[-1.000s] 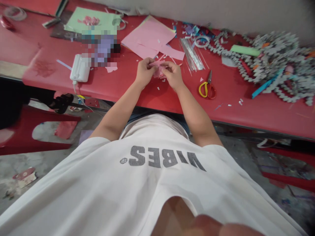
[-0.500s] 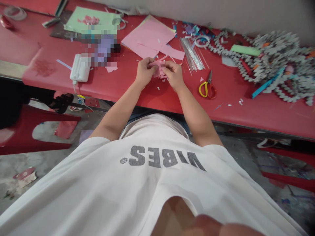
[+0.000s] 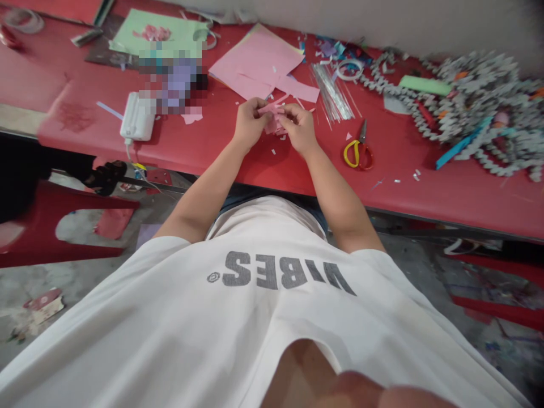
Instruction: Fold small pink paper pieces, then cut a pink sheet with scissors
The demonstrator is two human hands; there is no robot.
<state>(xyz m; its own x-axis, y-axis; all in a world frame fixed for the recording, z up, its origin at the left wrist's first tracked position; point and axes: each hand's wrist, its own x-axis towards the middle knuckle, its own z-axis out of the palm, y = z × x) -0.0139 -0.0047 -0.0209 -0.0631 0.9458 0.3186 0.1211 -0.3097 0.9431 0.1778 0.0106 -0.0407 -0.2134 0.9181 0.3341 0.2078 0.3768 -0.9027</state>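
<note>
Between my two hands is a small piece of pink paper (image 3: 272, 116), pinched at both sides; its exact shape is partly hidden by my fingers. My left hand (image 3: 250, 126) is closed on its left side, thumb on top. On the other side my right hand (image 3: 301, 129) pinches it between thumb and fingers. Small pink scraps lie on the table just beneath. Beyond my hands are larger pink paper sheets (image 3: 259, 59) and a pink strip (image 3: 300, 89). Scissors (image 3: 357, 152) with one yellow and one red handle lie right of my right hand.
The red table (image 3: 204, 136) also bears a bundle of thin clear strips (image 3: 334, 93), a tape roll (image 3: 349, 69), a heap of grey folded-paper chains (image 3: 480, 102), a white corded device (image 3: 138, 117) and green paper (image 3: 127, 37). A red stool (image 3: 38, 226) stands at left.
The pink paper between my fingers has shifted slightly. My hands stay in nearly the same place, still pinching it.
</note>
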